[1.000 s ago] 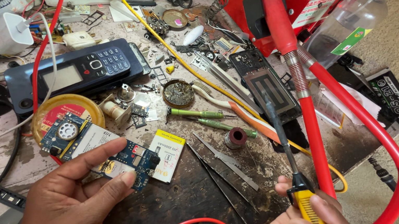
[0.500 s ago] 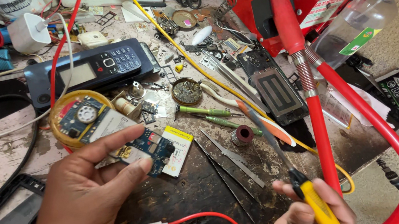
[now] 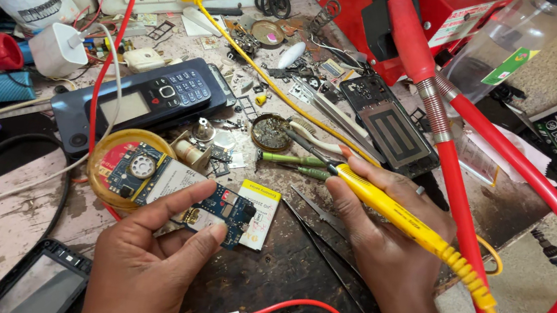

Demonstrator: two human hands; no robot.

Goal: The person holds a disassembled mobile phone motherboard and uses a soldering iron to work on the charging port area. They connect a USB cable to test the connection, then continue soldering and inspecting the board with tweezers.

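Two hands: left hand (image 3: 145,262) pinches blue circuit board (image 3: 216,207) btwn thumb & fingers; yellow soldering iron (image 3: 388,210) is gripped pen-style by right hand (image 3: 384,238).

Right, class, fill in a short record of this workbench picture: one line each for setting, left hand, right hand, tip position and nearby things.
setting: cluttered repair bench
left hand: left hand pinches a small blue circuit board between thumb and fingers
right hand: right hand has its grip on a yellow soldering iron
tip position: over a round tin, apart from the board
nearby things: tweezers, dark keypad phone, red hose
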